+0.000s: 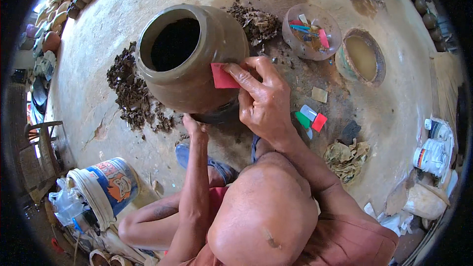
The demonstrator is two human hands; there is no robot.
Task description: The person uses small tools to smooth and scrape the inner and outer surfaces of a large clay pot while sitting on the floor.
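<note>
A large, wet grey-brown clay pot [217, 34] with a wide round mouth stands on a dark round base [219, 114], tilted in my view. My right hand [266, 98] pinches a flat red scraper [224, 76] and holds it against the pot's right side. Low down near the base is my left hand [195, 125]; its fingers are mostly hidden under the pot's belly. The inside of the pot is too dark to make out.
Clay shavings [125, 86] lie left of the pot, more clay scraps [253, 22] behind it. To the right stand a clear bowl [290, 37] of small tools, a bucket of murky water [362, 54] and loose coloured scrapers [319, 122]. A white bucket [111, 184] sits front left.
</note>
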